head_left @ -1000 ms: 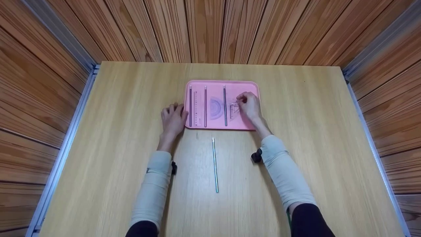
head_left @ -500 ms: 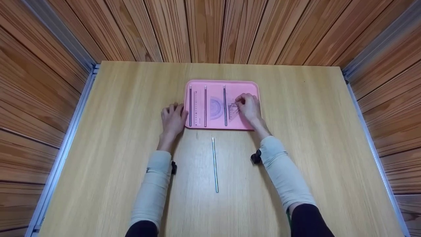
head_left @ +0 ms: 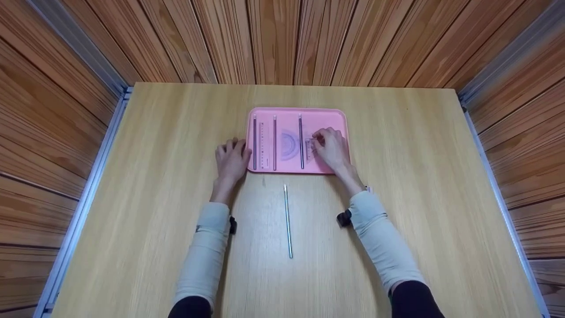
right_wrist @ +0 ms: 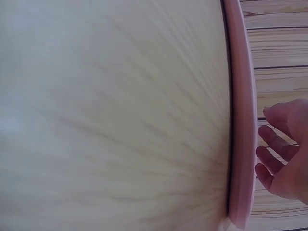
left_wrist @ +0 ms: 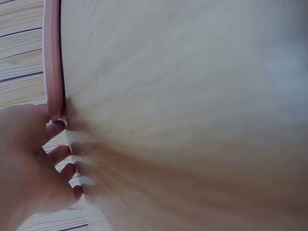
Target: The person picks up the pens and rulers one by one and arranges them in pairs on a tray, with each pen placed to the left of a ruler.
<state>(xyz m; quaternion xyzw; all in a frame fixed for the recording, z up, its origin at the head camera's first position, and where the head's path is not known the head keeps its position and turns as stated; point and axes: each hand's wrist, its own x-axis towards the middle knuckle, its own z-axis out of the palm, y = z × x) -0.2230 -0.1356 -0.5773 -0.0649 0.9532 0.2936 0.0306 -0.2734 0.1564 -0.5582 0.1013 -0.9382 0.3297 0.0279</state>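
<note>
A pink tray (head_left: 324, 115) lies on the table. On it are a dark pencil (head_left: 254, 143) at the left, a clear ruler (head_left: 264, 145), a second pencil (head_left: 275, 143), a clear protractor (head_left: 289, 145) and a third pencil (head_left: 301, 142). A clear set square (head_left: 310, 151) lies right of the third pencil, partly hidden by my right hand (head_left: 332, 148). That hand's fingers are bent loosely over it; in the right wrist view thumb and fingertips stand apart above the tray's rim (right_wrist: 243, 120). My left hand (head_left: 231, 161) rests at the tray's left edge, fingertips down on the table.
A shiny light-coloured pencil (head_left: 288, 221) lies on the table in front of the tray, between my forearms. Wood-plank walls (head_left: 273, 39) and metal frame rails (head_left: 88, 194) enclose the wooden table (head_left: 176, 115).
My right hand has shifted slightly left and toward me over the tray, and the set square has slid left, closer to the third pencil. The left hand has stayed in place.
</note>
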